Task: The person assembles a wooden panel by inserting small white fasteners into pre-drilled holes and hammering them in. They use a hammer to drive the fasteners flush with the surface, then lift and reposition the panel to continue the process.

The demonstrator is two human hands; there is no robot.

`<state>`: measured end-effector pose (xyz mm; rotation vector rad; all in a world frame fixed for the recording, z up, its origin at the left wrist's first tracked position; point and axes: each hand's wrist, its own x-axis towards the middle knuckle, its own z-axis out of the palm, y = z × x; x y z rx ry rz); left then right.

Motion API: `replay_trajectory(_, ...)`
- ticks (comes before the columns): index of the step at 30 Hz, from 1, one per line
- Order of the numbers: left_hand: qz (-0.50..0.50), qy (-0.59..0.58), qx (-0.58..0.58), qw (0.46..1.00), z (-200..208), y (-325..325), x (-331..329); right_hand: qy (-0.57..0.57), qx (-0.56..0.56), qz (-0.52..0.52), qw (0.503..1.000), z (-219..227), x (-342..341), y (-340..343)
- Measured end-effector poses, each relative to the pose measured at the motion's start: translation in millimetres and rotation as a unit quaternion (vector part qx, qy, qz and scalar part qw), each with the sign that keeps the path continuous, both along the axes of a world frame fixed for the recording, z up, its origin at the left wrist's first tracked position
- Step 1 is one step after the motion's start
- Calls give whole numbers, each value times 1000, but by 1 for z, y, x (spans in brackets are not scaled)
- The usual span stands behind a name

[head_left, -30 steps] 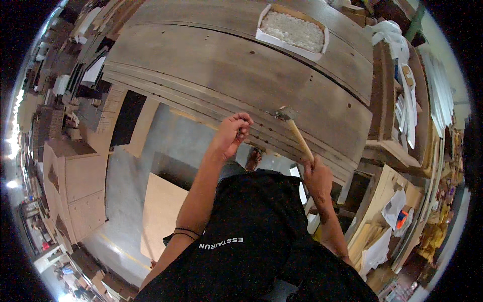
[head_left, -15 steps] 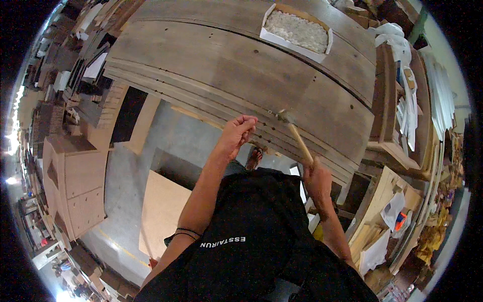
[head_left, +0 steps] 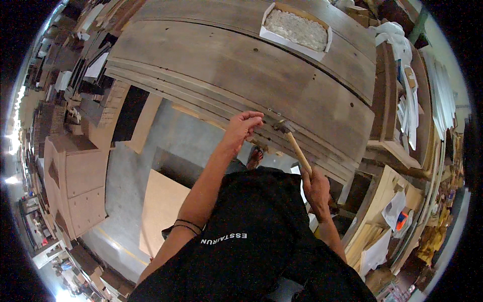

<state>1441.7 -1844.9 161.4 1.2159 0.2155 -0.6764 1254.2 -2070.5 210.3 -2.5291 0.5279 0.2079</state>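
My left hand [head_left: 241, 132] is closed in a pinch at the near edge of the stacked brown wooden panels [head_left: 216, 63]. Whatever sits between its fingertips is too small to make out. Just right of those fingers is the head of a hammer [head_left: 299, 151], close to the panel edges. My right hand [head_left: 317, 190] is wrapped round the lower end of its light wooden handle. Small dark holes or dots run along the panels' edges. On top of the stack, toward the far side, stands an open white cardboard box [head_left: 322, 57] full of small whitish pieces [head_left: 294, 30].
To the left, a brown cabinet [head_left: 80, 189] stands on the grey floor [head_left: 123, 201]. A pale board [head_left: 163, 206] lies beside my left arm. At right are a wooden crate [head_left: 387, 105] with white strips and a bin of offcuts [head_left: 375, 221].
My left hand has shifted slightly right along the panel edge. The hammer head has dropped a little toward the near edge, and my right hand has moved slightly down with it.
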Motion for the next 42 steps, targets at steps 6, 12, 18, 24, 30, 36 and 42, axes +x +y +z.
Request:
replay_trajectory(6,-47,-91,109,989,-8,-5,7,8,-14,-21,1000,-5,4,2)
replay_trajectory(12,-57,-287,290,911,-12,-18,13,5,8,-24,1000,-6,5,2)
replay_trajectory(18,-66,-389,387,833,-9,-28,12,17,37,-26,999,0,7,2)
replay_trajectory(24,-54,-358,369,856,-15,-19,7,-35,32,-9,999,10,15,7)
replay_trajectory(30,84,-40,42,995,-9,10,4,-46,9,2,999,32,24,14)
replay_trajectory(36,205,171,-384,884,-18,43,-6,-135,-41,73,987,14,18,19)
replay_trajectory(42,201,155,-391,885,-8,38,-20,-49,-107,90,989,5,27,12)
